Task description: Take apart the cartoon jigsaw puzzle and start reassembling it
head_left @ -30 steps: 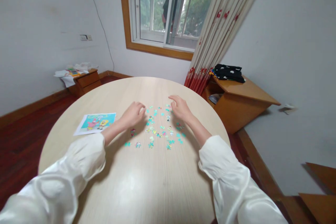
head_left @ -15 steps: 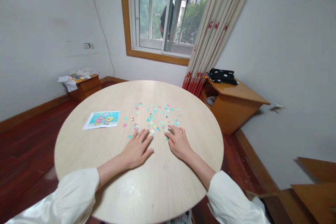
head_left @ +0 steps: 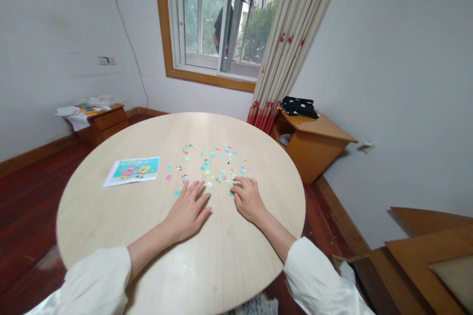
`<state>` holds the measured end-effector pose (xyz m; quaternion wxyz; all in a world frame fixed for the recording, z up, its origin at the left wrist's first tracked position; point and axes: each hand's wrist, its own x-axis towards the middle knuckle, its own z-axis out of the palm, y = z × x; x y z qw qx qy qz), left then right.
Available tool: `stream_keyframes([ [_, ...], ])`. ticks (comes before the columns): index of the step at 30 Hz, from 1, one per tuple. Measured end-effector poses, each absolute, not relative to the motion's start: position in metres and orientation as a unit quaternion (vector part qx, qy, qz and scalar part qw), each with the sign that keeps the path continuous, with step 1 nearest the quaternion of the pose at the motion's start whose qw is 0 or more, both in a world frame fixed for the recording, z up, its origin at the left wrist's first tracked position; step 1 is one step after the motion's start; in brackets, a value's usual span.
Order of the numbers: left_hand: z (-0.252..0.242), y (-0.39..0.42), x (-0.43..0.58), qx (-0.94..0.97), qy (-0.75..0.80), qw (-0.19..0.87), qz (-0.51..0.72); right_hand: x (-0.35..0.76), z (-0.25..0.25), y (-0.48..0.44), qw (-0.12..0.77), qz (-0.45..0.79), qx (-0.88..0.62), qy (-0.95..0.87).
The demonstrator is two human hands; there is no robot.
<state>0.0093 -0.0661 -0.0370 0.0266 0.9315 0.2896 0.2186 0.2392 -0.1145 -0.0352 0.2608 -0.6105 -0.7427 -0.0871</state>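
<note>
Puzzle pieces (head_left: 212, 165) are seen scattered, apparently unjoined, on the tabletop (head_left: 111, 206), their near edge touched by the flat, spread left hand (head_left: 188, 209) and the loosely open right hand (head_left: 248, 199), nothing being held.

The prints on the puzzle pieces (head_left: 212, 163) are too small to tell. The near edge cuts off the left sleeve (head_left: 94, 283) and the right sleeve (head_left: 320, 283).

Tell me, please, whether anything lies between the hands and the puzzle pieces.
Nothing visible does. The left hand and right hand rest on the table at the near edge of the pieces, fingertips at the closest ones. The sheet lies apart to the left.
</note>
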Motion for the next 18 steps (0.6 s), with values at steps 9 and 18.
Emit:
stream_keyframes([
  [9,0.014,-0.055,-0.003,0.878,0.248,0.015,0.409,0.243,-0.034,-0.114,0.295,-0.123,-0.589,-0.742],
  [18,0.024,-0.096,-0.013,0.935,0.014,0.052,0.352,0.302,-0.027,-0.091,0.441,-0.089,-0.647,-0.616],
])
